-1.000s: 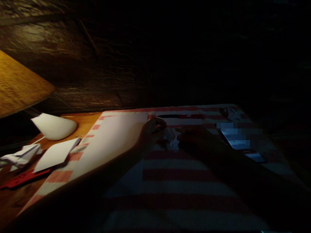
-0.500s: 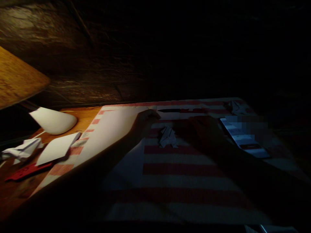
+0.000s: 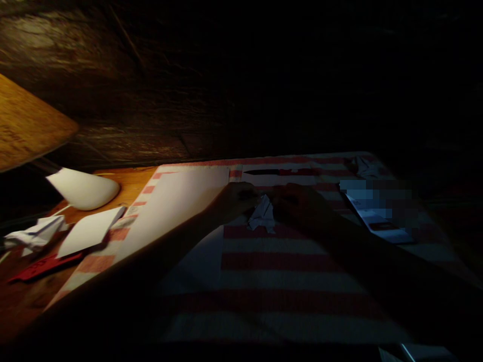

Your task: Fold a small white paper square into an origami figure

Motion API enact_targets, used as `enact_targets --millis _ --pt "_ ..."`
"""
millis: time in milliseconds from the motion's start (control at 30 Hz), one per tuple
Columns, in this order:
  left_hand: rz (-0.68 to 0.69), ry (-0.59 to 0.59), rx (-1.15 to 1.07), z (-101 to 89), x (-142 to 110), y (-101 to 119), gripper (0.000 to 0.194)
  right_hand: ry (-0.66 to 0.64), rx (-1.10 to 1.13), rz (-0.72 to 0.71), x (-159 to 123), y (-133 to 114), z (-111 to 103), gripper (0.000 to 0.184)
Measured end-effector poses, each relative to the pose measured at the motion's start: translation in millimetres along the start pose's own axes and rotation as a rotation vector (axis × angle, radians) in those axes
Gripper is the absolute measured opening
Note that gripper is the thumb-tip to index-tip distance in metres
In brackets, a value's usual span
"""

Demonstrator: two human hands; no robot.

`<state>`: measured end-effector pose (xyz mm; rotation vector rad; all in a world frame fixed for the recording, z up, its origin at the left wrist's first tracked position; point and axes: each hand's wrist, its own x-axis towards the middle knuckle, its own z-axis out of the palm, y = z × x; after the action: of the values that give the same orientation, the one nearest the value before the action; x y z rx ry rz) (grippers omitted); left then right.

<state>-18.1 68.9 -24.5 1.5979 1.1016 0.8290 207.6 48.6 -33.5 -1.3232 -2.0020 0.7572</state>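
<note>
A small folded white paper figure [image 3: 261,216] lies on a red-and-white striped cloth [image 3: 271,271]. My left hand [image 3: 236,200] touches its left side with fingers curled. On the figure's right, my right hand [image 3: 302,206] has its fingers closed at the paper's edge. Both hands are dark in shadow, so the grip itself is hard to see. A large white sheet [image 3: 177,206] lies under my left forearm.
A black-and-red pen [image 3: 281,172] lies beyond the hands. A lit phone screen [image 3: 381,218] sits to the right, with a folded paper [image 3: 364,166] behind it. On the wooden table at left are a white lamp base [image 3: 83,188], a white card [image 3: 88,230], crumpled paper [image 3: 35,235] and a red strip [image 3: 45,265].
Half a second ago both hands were off the paper figure, which lay alone on the cloth. They have now come back to it from either side.
</note>
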Motion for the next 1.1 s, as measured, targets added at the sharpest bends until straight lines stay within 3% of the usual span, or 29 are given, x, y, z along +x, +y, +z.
enact_targets --millis 200,300,467,567,633,767,900,933,1100 --pt "-0.02 -0.025 -0.11 5.7 -3 5 0.003 -0.086 0.262 0.008 3 -2 -3 0.016" --pt "-0.066 -0.006 -0.064 5.8 -2 3 0.002 -0.084 0.254 0.037 3 -2 -3 0.018" --pt "0.103 0.092 0.225 1.3 -1 5 0.008 0.019 0.145 0.058 7 -2 0 0.02" --pt "0.128 0.16 0.294 -10.1 6 4 0.012 0.156 0.31 0.142 12 0 -1 0.015" --pt "0.072 0.199 0.198 -20.4 13 0 0.012 0.272 0.431 0.205 15 3 -3 0.013" --pt "0.01 0.153 0.126 -36.4 26 -10 0.016 0.374 0.583 0.3 18 10 -9 0.009" --pt "0.031 0.082 0.122 -37.1 22 -5 0.007 0.422 0.723 0.362 18 15 -13 0.01" --pt "0.057 0.044 0.149 -35.2 18 -1 0.004 0.429 0.745 0.368 18 16 -13 0.01" --pt "0.303 -0.277 0.51 -21.5 -9 23 0.025 0.426 0.773 0.382 17 13 -11 0.011"
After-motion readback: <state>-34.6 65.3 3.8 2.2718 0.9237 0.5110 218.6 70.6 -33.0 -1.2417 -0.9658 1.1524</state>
